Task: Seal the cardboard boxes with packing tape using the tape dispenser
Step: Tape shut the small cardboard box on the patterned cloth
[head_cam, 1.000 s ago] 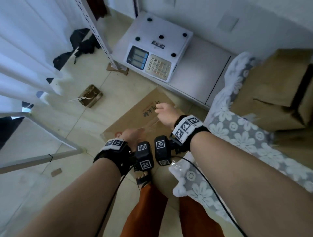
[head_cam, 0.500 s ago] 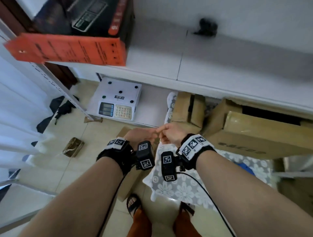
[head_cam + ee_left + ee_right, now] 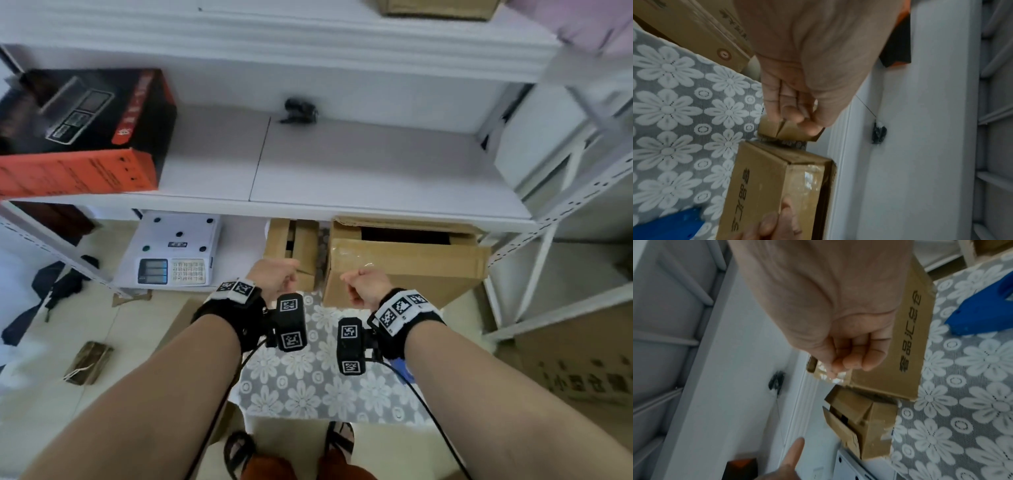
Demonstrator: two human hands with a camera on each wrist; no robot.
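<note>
Both hands are raised in front of a white metal shelf unit [image 3: 376,192], over a grey cloth with white flowers [image 3: 308,387]. The left hand [image 3: 274,279] has its fingers curled loosely into the palm and holds nothing. The right hand [image 3: 366,286] is likewise curled in on itself, with nothing in its grasp.

Two cardboard boxes stand on the cloth beneath the shelf board. The larger box [image 3: 404,270], on the right, carries clear glossy tape along its top and dark printed Chinese characters down one side [image 3: 910,337]; I cannot read them reliably. The small box [image 3: 291,246], left of it, has unsealed flaps with a dark gap between them.

A blue tool [image 3: 980,311], possibly the tape dispenser, lies on the cloth near the larger box; only part of it shows.

A white electronic scale [image 3: 174,253] with keypad sits on the floor. A black-and-orange carton [image 3: 78,137] picturing a scale rests on the shelf; its print is blurred.
</note>
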